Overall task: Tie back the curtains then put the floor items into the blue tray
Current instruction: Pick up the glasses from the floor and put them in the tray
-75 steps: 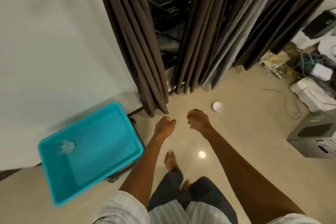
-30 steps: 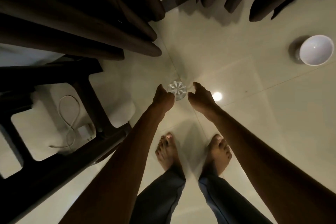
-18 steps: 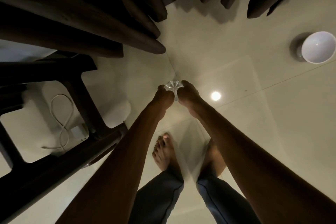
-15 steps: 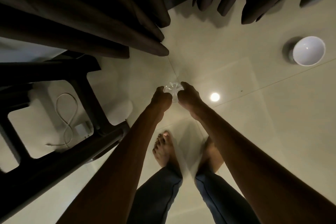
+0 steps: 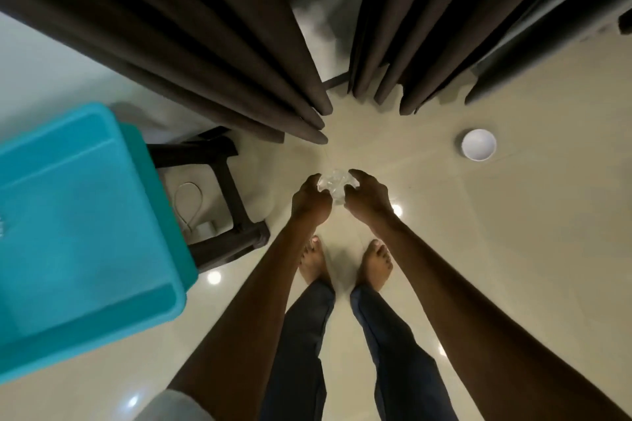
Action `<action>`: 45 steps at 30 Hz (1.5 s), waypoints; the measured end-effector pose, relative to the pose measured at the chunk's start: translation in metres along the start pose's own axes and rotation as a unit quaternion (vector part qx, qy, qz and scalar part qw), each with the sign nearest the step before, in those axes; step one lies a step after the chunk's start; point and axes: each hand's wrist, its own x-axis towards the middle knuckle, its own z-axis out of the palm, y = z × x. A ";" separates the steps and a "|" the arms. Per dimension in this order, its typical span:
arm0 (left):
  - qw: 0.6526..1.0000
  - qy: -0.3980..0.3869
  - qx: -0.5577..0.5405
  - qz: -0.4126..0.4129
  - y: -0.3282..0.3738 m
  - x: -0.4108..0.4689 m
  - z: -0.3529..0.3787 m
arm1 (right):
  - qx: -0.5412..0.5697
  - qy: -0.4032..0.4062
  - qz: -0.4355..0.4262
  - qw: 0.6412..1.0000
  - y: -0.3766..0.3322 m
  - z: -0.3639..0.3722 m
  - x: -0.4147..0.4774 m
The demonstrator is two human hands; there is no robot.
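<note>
A small clear glass (image 5: 335, 185) is held between my left hand (image 5: 310, 202) and my right hand (image 5: 367, 197), both closed on its sides, above the floor in front of my feet. The blue tray (image 5: 92, 222) sits at the left on a dark stool (image 5: 225, 202), with something clear just showing at its left edge. A white bowl (image 5: 478, 144) stands on the floor to the right. Dark brown curtains (image 5: 219, 44) hang down on the left and the right (image 5: 444, 20) of a gap.
A white cable and charger (image 5: 191, 212) lie on the floor under the stool. The beige tiled floor (image 5: 513, 249) spreads to the right. My bare feet (image 5: 345, 260) stand just below the hands. A pale wall (image 5: 44, 79) is behind the tray.
Both hands closed on the clear glass on the floor and lifted it. My head has risen, so the blue tray is back in view at the left.
</note>
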 end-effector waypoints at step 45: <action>0.974 0.197 -0.039 0.105 0.052 -0.383 -0.209 | -0.155 0.089 -0.291 0.940 -0.164 -0.058 -0.352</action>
